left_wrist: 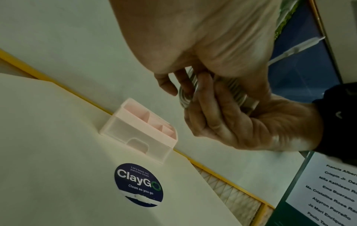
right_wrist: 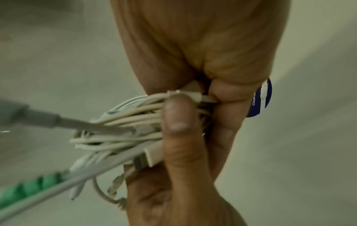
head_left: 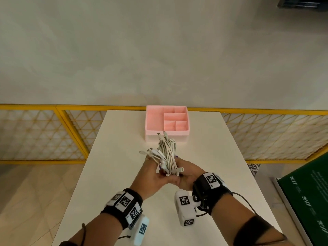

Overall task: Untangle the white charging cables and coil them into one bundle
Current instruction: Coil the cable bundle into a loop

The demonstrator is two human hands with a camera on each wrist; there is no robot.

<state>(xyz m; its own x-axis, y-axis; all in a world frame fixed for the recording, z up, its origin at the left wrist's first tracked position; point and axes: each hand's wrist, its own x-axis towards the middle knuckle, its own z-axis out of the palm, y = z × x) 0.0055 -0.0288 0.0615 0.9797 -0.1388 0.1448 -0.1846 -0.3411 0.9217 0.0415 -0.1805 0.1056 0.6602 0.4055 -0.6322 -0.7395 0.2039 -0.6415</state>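
A bundle of white charging cables (head_left: 167, 153) is held up over the white table (head_left: 124, 174), its loops pointing away from me and several plug ends sticking out to the left and toward me. My left hand (head_left: 150, 174) holds its near end from the left, and in the right wrist view the left thumb (right_wrist: 179, 122) presses across the strands (right_wrist: 125, 122). From the right, my right hand (head_left: 186, 176) grips the same end. The left wrist view shows the right hand's fingers (left_wrist: 212, 119) curled round the coil (left_wrist: 185, 97).
A pink divided organizer box (head_left: 154, 119) stands at the table's far edge, just beyond the bundle. A round blue sticker (left_wrist: 139, 185) lies on the tabletop. A yellow mesh railing (head_left: 53, 107) runs behind the table, and a green board (head_left: 310, 192) stands at the right.
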